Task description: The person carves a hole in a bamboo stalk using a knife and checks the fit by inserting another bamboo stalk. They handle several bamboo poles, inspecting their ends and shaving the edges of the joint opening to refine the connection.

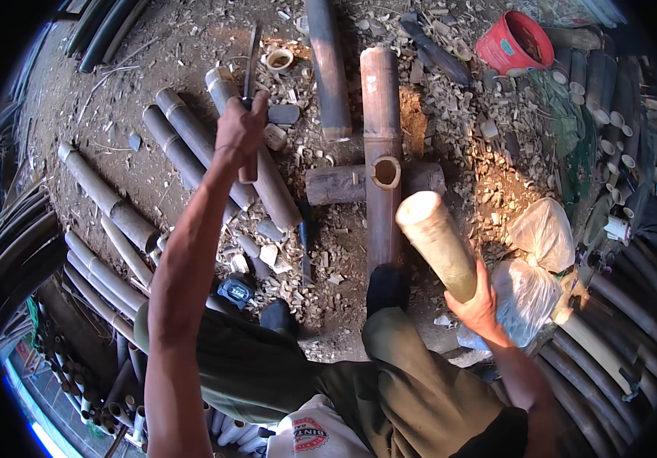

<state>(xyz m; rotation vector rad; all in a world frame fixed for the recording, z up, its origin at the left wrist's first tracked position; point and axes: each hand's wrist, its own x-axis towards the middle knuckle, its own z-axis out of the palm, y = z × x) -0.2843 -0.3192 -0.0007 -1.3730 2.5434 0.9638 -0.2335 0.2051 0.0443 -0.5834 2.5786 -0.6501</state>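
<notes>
Nearest the head camera, the person's right hand (478,304) wraps its fingers around the lower end of a short pale cut bamboo section (437,243), whose long axis tilts up and to the left, cut end uppermost, just right of a long brown bamboo pole (381,137) lying underfoot. Farther out, the raised left hand (241,126), arm extended, grips the handle of a long dark blade (251,69) pointing away, over grey bamboo lengths (191,145).
</notes>
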